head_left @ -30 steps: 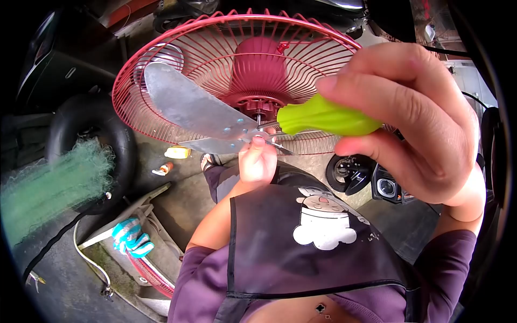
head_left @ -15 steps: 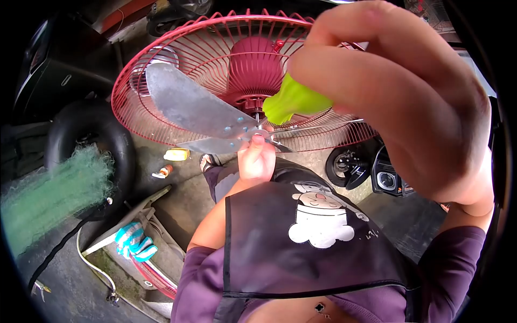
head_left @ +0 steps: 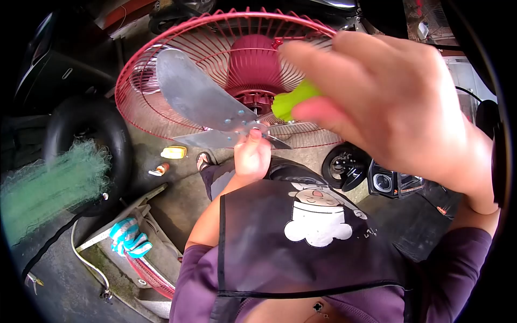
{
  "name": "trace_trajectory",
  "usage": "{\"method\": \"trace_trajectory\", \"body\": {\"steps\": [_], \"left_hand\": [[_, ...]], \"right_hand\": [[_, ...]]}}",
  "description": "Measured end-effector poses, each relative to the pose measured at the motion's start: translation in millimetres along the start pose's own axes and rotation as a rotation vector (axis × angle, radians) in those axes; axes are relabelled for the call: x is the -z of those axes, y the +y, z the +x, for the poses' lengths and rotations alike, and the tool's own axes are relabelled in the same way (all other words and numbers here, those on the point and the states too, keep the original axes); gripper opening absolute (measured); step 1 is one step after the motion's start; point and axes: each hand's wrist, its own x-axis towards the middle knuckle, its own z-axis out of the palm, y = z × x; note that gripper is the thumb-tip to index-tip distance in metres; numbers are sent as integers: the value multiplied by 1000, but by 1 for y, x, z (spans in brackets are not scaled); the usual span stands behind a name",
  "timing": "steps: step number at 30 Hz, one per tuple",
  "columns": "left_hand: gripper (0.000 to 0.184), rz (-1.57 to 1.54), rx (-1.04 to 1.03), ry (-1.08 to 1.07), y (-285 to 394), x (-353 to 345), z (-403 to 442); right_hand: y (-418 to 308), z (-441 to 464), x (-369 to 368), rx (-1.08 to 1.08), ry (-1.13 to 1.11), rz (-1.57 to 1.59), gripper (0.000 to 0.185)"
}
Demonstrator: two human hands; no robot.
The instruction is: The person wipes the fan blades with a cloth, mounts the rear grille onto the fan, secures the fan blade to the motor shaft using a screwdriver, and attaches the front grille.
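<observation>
Turned slightly, three blades [head_left: 196, 89] — left hand [head_left: 252, 155] pinching one hub [head_left: 252, 127], right hand [head_left: 396, 102] gripping one green handle [head_left: 293, 101]

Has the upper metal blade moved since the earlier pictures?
Yes, the upper blade now has its tip slightly higher and farther right against the red cage.

Single view, worn on my head. Looks forward and steeply down past my apron [head_left: 318, 264], low in frame, to the concrete floor [head_left: 175, 196]. Wide, bowed field, dark rounded edges. My right hand [head_left: 398, 102] looms closest to the lens; left hand [head_left: 252, 156] and red fan guard [head_left: 231, 16] farther off.
</observation>
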Motion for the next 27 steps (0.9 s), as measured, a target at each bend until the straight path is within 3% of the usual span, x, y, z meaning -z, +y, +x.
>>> {"method": "trace_trajectory", "body": {"steps": [3,7,8,11,15,18,21,24,25,27], "left_hand": [[27,-20,40,-4,4,-12,1],[25,12,-4,3,4,-19,1],[25,9,18,0,0,-6,2],[23,6,0,24,-2,0,0],[23,-17,55,52,-1,-5,2],[21,-42,87,37,0,-9,2],[22,14,-45,-24,-2,-13,-1],[23,22,7,4,1,-14,-1],[23,-22,47,7,3,-15,0],[23,-67,83,8,4,-11,2]], "right_hand": [[-4,4,1,91,-4,-86,51],[-2,-2,5,148,31,130,55],[-1,-2,14,40,-162,40,51],[-2,5,7,-288,-458,-64,42],[-7,4,-6,4,199,190,41],[-4,5,3,-119,-15,280,41],[6,10,9,-316,-382,232,43],[2,13,9,-258,-454,24,42],[-6,12,5,-189,-206,184,40],[-9,14,4,-112,43,338,38]]}}
